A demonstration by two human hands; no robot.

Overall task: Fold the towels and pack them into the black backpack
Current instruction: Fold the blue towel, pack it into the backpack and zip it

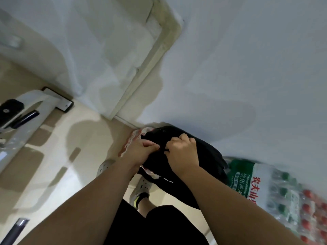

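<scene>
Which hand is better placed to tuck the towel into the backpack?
Left. Both hands grip the backpack, but the left hand sits right beside the towel showing at its edge. The right hand holds the side away from the towel.

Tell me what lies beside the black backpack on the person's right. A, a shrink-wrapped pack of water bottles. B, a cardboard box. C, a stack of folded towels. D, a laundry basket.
A: a shrink-wrapped pack of water bottles, with a green label and red and green caps, lies right beside the black backpack on that side.
</scene>
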